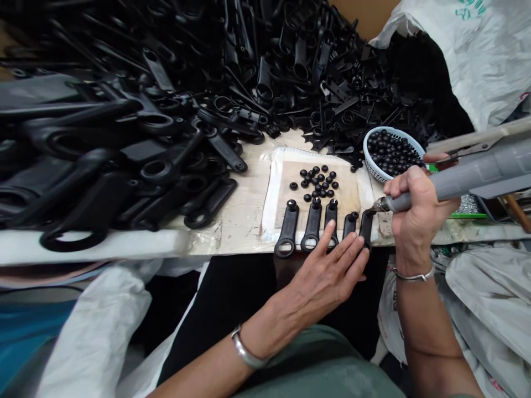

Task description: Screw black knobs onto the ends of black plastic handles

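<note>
A heap of black plastic parts is spreading behind and to the left of a white-edged pad, with a pale worktop running beneath the pad. From the pad's right, a grey power tool is slanting in, held in the person's right hand, whose fingers are wrapping around its front grip. At the pad's near edge, the left hand is lying flat and unclenched, its fingers resting across the right-hand members of a row of cranks. A pale blue basket is sitting just off the pad's far right corner, brimming with black knobs. Five black cranks are lining the pad's near edge, the rightmost crank lying with its far end at the tool's metal tip; whether the tip is fully seated, the view is not showing. Loose knobs are clustering mid-pad. For a clean result, the left fingers should probably be pinning that crank firmly, well clear of the tip, with the right hand holding the tool in line and pressing evenly; a skewed tip could be slipping or scarring the plastic.
</note>
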`<state>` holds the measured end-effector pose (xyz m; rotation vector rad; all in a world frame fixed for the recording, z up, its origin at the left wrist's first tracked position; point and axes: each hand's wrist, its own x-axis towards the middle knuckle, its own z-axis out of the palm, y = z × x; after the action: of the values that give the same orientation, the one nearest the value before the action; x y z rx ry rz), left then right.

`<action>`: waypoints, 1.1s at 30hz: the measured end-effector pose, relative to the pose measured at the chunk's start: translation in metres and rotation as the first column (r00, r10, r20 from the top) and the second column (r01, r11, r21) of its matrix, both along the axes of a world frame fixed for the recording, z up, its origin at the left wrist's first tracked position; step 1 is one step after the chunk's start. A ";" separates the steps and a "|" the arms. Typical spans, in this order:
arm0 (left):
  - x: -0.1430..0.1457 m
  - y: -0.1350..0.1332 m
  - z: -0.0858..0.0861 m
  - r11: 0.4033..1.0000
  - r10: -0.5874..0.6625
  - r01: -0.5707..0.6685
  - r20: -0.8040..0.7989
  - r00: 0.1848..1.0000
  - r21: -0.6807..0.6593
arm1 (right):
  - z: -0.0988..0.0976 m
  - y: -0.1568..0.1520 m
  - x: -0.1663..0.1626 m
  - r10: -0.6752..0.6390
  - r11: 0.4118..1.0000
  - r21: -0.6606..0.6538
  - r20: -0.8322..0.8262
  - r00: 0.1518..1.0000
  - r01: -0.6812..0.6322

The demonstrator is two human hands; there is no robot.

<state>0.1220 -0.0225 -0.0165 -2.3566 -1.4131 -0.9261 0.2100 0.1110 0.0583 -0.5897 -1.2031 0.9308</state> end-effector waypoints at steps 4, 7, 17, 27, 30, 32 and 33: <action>-0.007 0.003 0.012 0.991 0.041 -0.060 0.154 0.987 0.123 | 0.018 -0.005 0.009 0.062 0.998 0.003 -0.052 0.997 -0.062; -0.011 0.010 0.025 0.967 0.133 -0.172 0.207 0.969 0.186 | 0.027 -0.017 0.015 0.097 0.995 -0.031 -0.052 0.994 -0.098; 0.001 0.020 0.026 0.964 0.179 -0.225 0.273 0.945 0.144 | 0.041 -0.055 0.017 0.134 0.977 -0.158 -0.070 0.989 -0.144; 0.003 0.013 0.023 0.982 0.165 -0.187 0.458 0.874 0.001 | 0.038 -0.059 0.019 0.199 0.975 -0.103 0.001 0.980 -0.198; 0.004 0.011 0.022 0.985 0.160 -0.172 0.469 0.868 -0.017 | 0.035 -0.061 0.021 0.215 0.974 -0.083 0.026 0.976 -0.213; 0.005 0.010 0.021 0.986 0.160 -0.164 0.455 0.876 -0.031 | 0.033 -0.062 0.021 0.225 0.972 -0.072 0.045 0.973 -0.222; 0.006 0.010 0.020 0.987 0.157 -0.159 0.446 0.881 -0.035 | 0.032 -0.062 0.021 0.236 0.971 -0.064 0.056 0.970 -0.232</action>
<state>0.1278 -0.0127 0.0038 -2.0619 -1.7300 -1.4888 0.2315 0.0489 0.0906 -0.5326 -1.3264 1.1556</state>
